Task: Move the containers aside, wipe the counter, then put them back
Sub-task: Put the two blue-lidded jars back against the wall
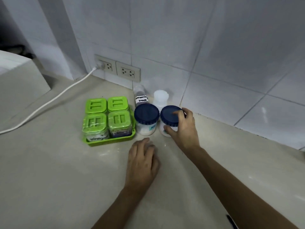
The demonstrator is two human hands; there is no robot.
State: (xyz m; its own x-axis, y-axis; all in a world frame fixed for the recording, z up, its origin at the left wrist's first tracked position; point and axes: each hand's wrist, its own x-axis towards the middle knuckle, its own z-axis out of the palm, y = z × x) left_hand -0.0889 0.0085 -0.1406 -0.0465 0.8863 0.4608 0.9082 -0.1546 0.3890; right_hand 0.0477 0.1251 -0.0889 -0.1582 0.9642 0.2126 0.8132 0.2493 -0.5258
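Observation:
Two clear jars with dark blue lids stand side by side on the beige counter (49, 171) near the tiled wall. My right hand (183, 129) grips the right jar (170, 116) from its right side, thumb on the front. The left jar (146, 115) stands free. My left hand (142, 162) lies palm down on the counter just in front of the jars, fingers apart, holding nothing. A green tray (110, 141) with several green-lidded containers sits left of the jars. Behind them stand a labelled seasoning sauce bottle (141, 96) and a white bottle (160, 97).
Two wall sockets (118, 68) sit on the tiles behind the tray; a white cable (49, 103) runs from the left one across the counter to the left. A white appliance corner (19, 75) stands at far left. The tiled wall bounds the counter at the right.

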